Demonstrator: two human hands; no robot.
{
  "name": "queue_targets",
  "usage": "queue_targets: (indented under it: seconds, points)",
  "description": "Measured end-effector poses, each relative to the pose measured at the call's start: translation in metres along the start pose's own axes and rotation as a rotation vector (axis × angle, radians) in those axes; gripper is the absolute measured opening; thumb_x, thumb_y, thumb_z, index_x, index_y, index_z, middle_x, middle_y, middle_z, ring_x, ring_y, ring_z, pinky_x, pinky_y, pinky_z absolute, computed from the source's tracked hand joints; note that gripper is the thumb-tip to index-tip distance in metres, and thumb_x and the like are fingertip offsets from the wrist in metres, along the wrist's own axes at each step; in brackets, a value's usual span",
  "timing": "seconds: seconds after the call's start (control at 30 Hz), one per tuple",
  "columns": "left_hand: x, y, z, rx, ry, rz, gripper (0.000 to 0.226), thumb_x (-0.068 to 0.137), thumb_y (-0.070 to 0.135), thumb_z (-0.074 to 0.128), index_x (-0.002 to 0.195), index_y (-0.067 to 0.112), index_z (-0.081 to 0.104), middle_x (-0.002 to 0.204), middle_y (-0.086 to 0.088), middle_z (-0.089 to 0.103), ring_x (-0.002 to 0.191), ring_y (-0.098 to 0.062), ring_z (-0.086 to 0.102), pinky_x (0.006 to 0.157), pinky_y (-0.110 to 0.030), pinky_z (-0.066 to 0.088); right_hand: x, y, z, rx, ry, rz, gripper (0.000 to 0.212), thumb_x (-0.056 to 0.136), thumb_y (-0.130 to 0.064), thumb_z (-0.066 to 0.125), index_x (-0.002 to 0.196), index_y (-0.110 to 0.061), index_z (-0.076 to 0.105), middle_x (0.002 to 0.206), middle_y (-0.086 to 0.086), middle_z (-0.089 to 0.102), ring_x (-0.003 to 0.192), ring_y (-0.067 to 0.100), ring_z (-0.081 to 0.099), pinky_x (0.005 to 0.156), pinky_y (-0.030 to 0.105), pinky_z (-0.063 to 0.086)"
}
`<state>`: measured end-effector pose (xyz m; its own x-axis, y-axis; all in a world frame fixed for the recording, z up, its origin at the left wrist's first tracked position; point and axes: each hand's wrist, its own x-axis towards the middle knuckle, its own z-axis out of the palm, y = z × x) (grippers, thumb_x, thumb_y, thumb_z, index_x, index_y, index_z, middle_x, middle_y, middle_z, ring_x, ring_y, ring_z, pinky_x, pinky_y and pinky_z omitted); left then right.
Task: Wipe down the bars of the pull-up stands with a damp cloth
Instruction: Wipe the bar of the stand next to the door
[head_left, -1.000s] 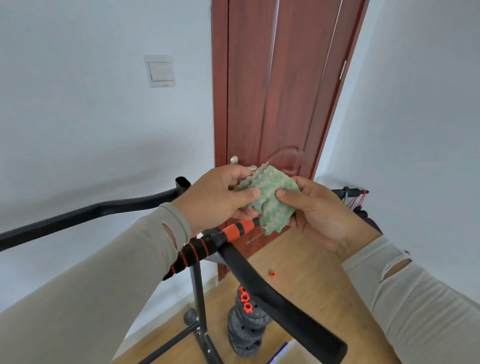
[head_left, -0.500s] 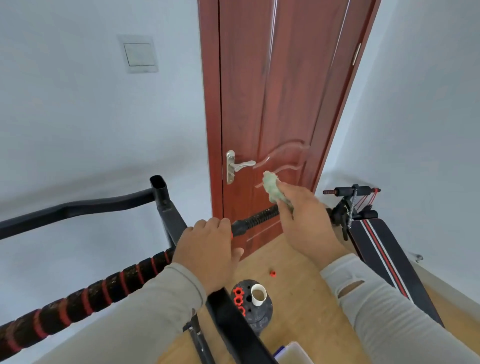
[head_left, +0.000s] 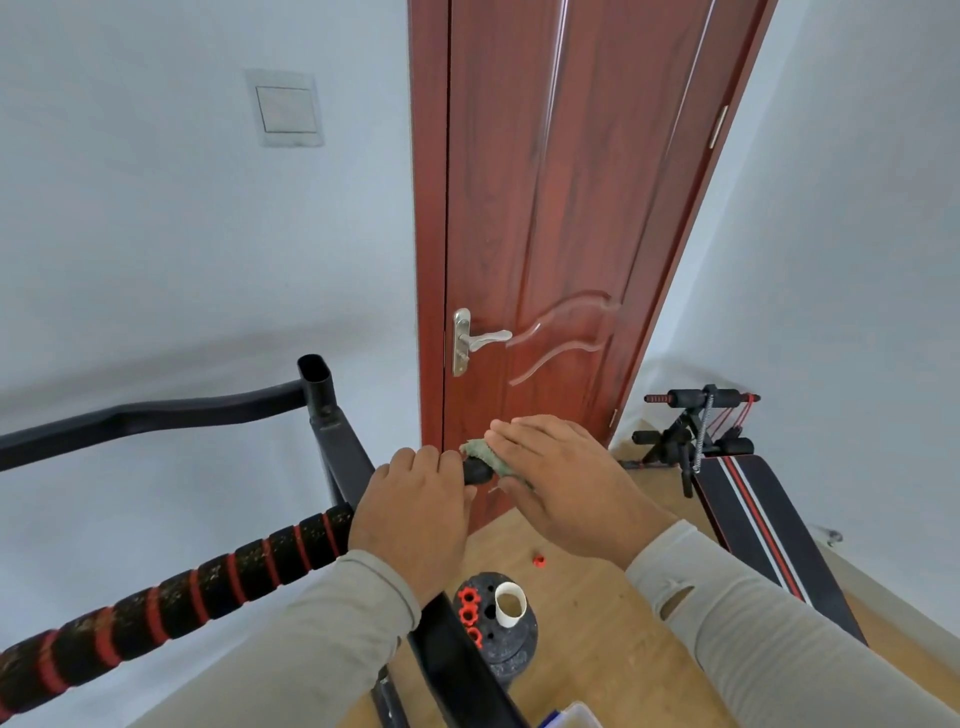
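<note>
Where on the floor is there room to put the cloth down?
Bare wood floor lies between the weight plates and the sit-up bench, apart from a small red ring. It is crowded by the plates, cup and stand frame.

Wood floor (head_left: 597, 670): weight plates (head_left: 506, 649) (stacked), red ring (head_left: 538, 560), bench (head_left: 748, 514).
</note>
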<state>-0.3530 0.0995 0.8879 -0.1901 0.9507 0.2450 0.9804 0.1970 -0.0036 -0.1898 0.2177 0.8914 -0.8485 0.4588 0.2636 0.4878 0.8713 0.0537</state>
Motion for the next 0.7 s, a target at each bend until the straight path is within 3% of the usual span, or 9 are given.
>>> queue_targets:
  seconds: [0.17,0.3,0.33,0.43,0.6,0.7]
  points:
    - [0.001,0.001,-0.002,-0.007,-0.011,-0.009,0.033,0.105,0.041,0.026,0.118,0.022,0.05,0.108,0.002,0.06,0.095,-0.02,0.057,0.086,-0.036,0.048,0.003,0.007,0.006,0.025,0.052,-0.043,0.046,0.104,-0.035,0.038,0.141,-0.018,0.061,0.145,-0.002,0.062,0.134,0.017,0.056,0.115,0.042,0.044]
    - [0.001,0.0,-0.002,-0.004,-0.011,0.0,0.032,0.106,0.04,0.025,0.119,0.022,0.048,0.108,0.002,0.058,0.095,-0.019,0.056,0.086,-0.035,0.049,0.007,0.018,0.005,-0.009,0.033,0.006,0.023,0.095,-0.016,0.064,0.117,-0.019,0.069,0.119,0.0,0.072,0.112,0.023,0.066,0.098,0.043,0.055]
    - [0.001,0.0,-0.001,-0.001,-0.013,0.0,0.032,0.106,0.04,0.026,0.12,0.022,0.048,0.109,0.002,0.058,0.096,-0.02,0.056,0.087,-0.035,0.049,0.01,0.023,0.0,-0.028,-0.008,0.053,0.01,0.096,-0.015,0.062,0.103,-0.022,0.065,0.106,-0.003,0.07,0.102,0.021,0.064,0.089,0.039,0.054]
    - [0.002,0.0,-0.001,0.016,-0.027,-0.006,0.031,0.106,0.041,0.029,0.121,0.022,0.047,0.11,0.001,0.058,0.097,-0.02,0.056,0.088,-0.036,0.05,0.019,0.03,-0.013,-0.048,-0.083,0.147,0.022,0.103,-0.017,0.051,0.085,-0.028,0.045,0.085,-0.01,0.051,0.084,0.016,0.048,0.073,0.03,0.038]
    - [0.002,0.001,-0.001,0.015,-0.032,-0.006,0.029,0.105,0.04,0.03,0.121,0.021,0.046,0.11,0.001,0.057,0.097,-0.02,0.055,0.088,-0.035,0.048,0.024,0.005,-0.012,0.021,-0.056,0.131,0.015,0.1,-0.019,0.053,0.09,-0.029,0.057,0.085,-0.01,0.061,0.084,0.018,0.057,0.08,0.037,0.05]
    - [0.003,0.001,0.0,-0.001,-0.027,-0.011,0.031,0.105,0.04,0.031,0.124,0.02,0.048,0.111,0.001,0.059,0.097,-0.02,0.056,0.087,-0.035,0.048,0.025,-0.023,0.001,0.091,-0.042,0.095,0.013,0.095,-0.016,0.058,0.097,-0.027,0.064,0.091,-0.008,0.066,0.091,0.019,0.061,0.091,0.037,0.049]
